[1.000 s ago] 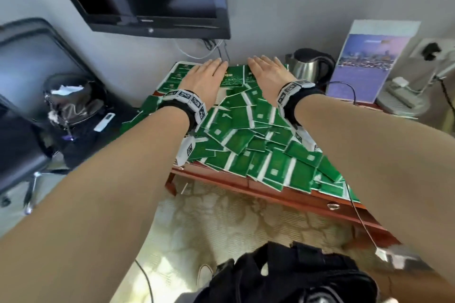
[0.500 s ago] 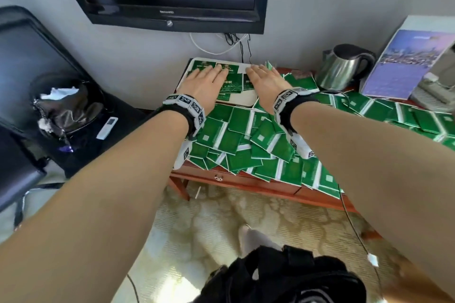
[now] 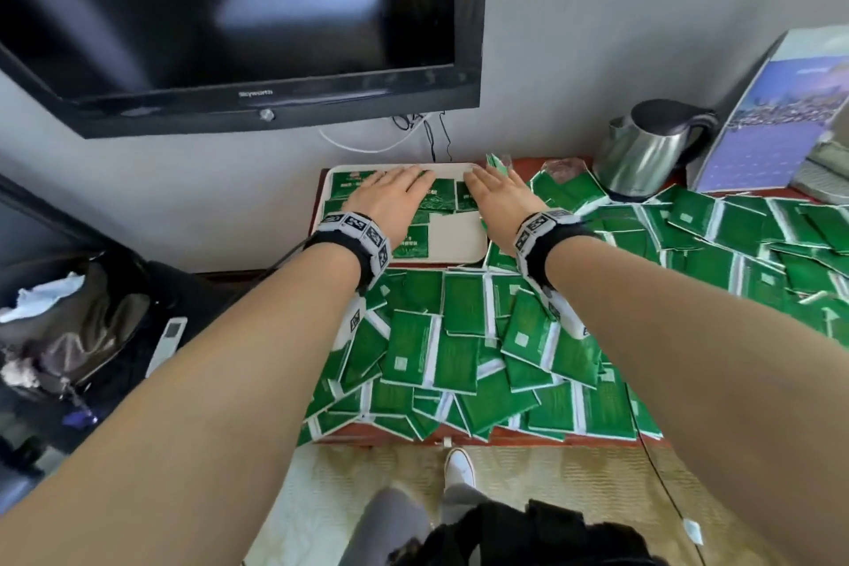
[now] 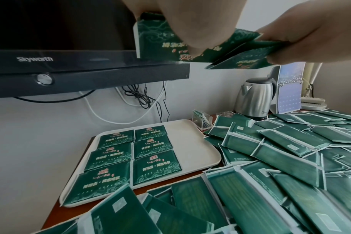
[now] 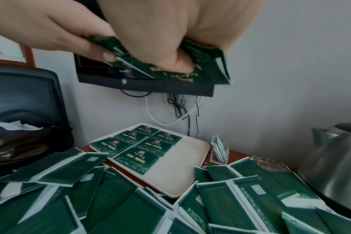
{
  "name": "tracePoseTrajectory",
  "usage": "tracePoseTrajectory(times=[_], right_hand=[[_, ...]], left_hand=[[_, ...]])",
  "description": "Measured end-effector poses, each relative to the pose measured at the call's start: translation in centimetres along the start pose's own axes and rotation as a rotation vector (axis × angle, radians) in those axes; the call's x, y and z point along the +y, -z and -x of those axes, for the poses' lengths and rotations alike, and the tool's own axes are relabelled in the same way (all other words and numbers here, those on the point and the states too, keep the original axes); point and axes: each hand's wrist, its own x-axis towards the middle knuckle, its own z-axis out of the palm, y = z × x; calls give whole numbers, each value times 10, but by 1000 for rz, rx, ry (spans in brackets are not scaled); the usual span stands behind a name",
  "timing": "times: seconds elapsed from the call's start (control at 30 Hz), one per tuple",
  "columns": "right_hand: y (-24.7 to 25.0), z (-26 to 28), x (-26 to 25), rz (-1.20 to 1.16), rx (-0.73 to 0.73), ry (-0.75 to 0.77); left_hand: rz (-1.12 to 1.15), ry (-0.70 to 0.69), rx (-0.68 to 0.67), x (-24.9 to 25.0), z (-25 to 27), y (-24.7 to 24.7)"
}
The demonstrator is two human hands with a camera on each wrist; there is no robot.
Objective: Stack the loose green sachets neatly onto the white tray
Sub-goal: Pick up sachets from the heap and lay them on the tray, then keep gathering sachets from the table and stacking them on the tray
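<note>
Dozens of loose green sachets [image 3: 482, 349] cover the desk [image 3: 459, 439] nearer to us than the white tray [image 4: 192, 147], whose right-hand column lies bare beside six laid packets. Our left hand [image 3: 390, 198] and right hand [image 3: 498, 193] hover over that tray, each pinching held sachets [image 4: 226, 52], the right hand nearer the gap.

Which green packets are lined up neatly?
The six packets on the white tray, printed faces up in two tidy columns. The loose packets lie jumbled on the table, overlapping, plain backs showing.
</note>
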Motion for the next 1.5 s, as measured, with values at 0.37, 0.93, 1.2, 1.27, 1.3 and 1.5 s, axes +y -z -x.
tracePoseTrajectory(times=[0.37, 0.93, 1.2, 1.27, 1.3, 1.5], right_hand=[[-38, -60, 2, -77, -75, -141], [-82, -162, 64, 96, -234, 41], [-91, -232, 96, 399, -255, 416], [-94, -244, 101, 427, -272, 467], [-96, -249, 104, 432, -277, 492], [-113, -273, 108, 443, -318, 560]], left_hand=[[73, -153, -117, -37, -71, -39], [330, 107, -181, -26, -139, -124], [476, 560, -242, 38, -152, -158], [520, 615, -225, 60, -160, -161], [549, 652, -230, 70, -165, -162], [702, 855, -236, 95, -183, -174]])
